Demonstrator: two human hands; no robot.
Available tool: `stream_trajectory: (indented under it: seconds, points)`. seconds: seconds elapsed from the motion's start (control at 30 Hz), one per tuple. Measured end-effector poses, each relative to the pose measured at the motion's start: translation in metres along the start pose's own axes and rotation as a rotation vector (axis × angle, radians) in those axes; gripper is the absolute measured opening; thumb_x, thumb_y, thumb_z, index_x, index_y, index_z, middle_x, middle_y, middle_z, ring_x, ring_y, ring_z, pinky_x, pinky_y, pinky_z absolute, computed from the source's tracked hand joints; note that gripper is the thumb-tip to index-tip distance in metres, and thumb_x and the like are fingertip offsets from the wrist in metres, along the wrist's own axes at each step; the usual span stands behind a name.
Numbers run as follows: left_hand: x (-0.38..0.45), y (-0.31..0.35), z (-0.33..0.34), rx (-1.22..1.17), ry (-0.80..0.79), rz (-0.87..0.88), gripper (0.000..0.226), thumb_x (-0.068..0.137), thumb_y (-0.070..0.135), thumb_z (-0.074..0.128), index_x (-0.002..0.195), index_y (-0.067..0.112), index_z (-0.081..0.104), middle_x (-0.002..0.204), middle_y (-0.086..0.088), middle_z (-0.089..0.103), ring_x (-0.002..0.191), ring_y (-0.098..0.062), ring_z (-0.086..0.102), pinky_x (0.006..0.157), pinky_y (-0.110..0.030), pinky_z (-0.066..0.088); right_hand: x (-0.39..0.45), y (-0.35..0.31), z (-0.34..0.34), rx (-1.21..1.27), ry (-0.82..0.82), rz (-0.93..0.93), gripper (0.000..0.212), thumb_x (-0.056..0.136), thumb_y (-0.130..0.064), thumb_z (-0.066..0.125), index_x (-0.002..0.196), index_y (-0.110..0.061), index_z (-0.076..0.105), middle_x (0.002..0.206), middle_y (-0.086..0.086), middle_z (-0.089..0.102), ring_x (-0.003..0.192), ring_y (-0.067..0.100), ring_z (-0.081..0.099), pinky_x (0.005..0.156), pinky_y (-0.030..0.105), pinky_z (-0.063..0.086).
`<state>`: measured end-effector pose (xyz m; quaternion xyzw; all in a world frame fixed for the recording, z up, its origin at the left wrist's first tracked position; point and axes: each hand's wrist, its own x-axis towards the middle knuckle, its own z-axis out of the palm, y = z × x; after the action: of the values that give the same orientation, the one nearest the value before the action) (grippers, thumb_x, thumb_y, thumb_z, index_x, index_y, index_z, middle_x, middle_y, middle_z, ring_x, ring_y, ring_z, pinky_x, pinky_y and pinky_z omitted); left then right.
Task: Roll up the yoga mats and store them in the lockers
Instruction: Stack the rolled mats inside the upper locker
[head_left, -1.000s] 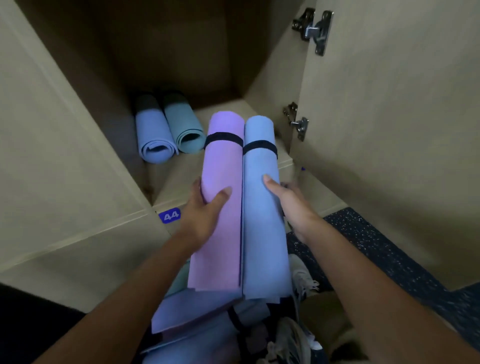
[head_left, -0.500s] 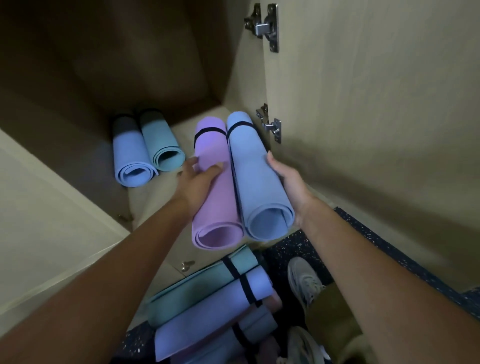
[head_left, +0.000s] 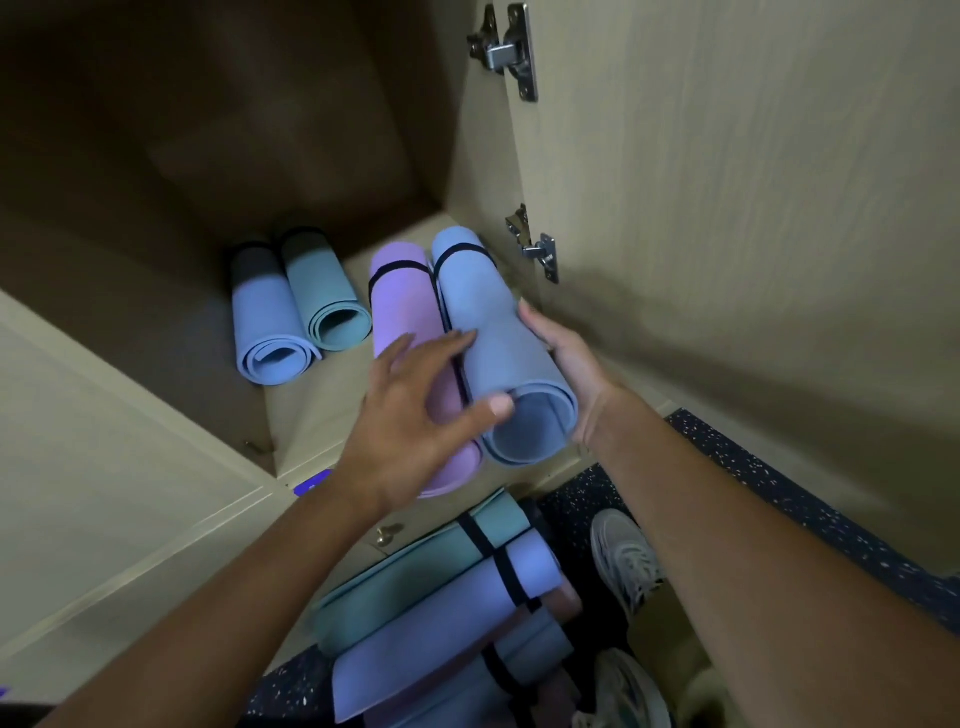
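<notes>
Inside the locker (head_left: 332, 426), right of two stored mats, the left hand (head_left: 415, 415) is lying flat-fingered across the purple mat (head_left: 402, 312) while the right hand (head_left: 566, 364) is cupping the blue mat (head_left: 488, 322), apparently steadying both, side by side.

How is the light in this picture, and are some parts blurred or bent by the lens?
Head view: the locker is dim, its back wall in deep shadow; the far end of the left blue mat looks nearly black. The locker door is lit evenly, with a soft shadow near the right hand. The left hand and speckled floor are slightly motion-blurred. Wide-angle distortion bends the edges.
</notes>
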<state>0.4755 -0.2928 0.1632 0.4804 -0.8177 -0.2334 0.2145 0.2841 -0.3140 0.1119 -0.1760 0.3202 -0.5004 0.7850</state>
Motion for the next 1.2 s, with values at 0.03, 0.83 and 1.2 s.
stream_trajectory:
  seconds: [0.03, 0.83, 1.2]
  points:
    - [-0.006, 0.001, 0.003, 0.116, -0.031, 0.032, 0.101, 0.066, 0.093, 0.049, 0.154, 0.046, 0.033, 0.158, 0.019, 0.034, 0.153, -0.014, 0.016, 0.123, -0.048, 0.024, 0.000, 0.000, -0.002, -0.014, 0.001, -0.002, 0.073, 0.093, -0.059, 0.061, 0.139, -0.003, 0.060, 0.109, 0.018, 0.069, 0.086, 0.030, 0.068, 0.078, 0.039, 0.059]
    - [0.140, -0.037, 0.049, 0.741, -0.076, 0.073, 0.077, 0.090, 0.072, 0.052, 0.157, 0.045, 0.023, 0.169, 0.000, 0.011, 0.138, -0.035, 0.041, 0.115, -0.062, 0.021, 0.024, -0.007, -0.008, -0.047, 0.394, -0.033, 0.050, 0.100, -0.055, 0.054, 0.129, -0.014, 0.056, 0.126, 0.018, 0.061, 0.114, 0.038, 0.062, 0.099, 0.049, 0.053]
    - [0.202, -0.073, 0.030, 0.839, -0.044, -0.002, 0.081, 0.088, 0.076, 0.050, 0.157, 0.042, 0.025, 0.168, -0.004, 0.017, 0.138, -0.039, 0.040, 0.114, -0.058, 0.027, 0.037, 0.008, -0.005, -0.393, 0.488, 0.021, 0.041, 0.105, -0.040, 0.054, 0.134, -0.012, 0.058, 0.117, 0.009, 0.066, 0.100, 0.027, 0.070, 0.079, 0.034, 0.060]
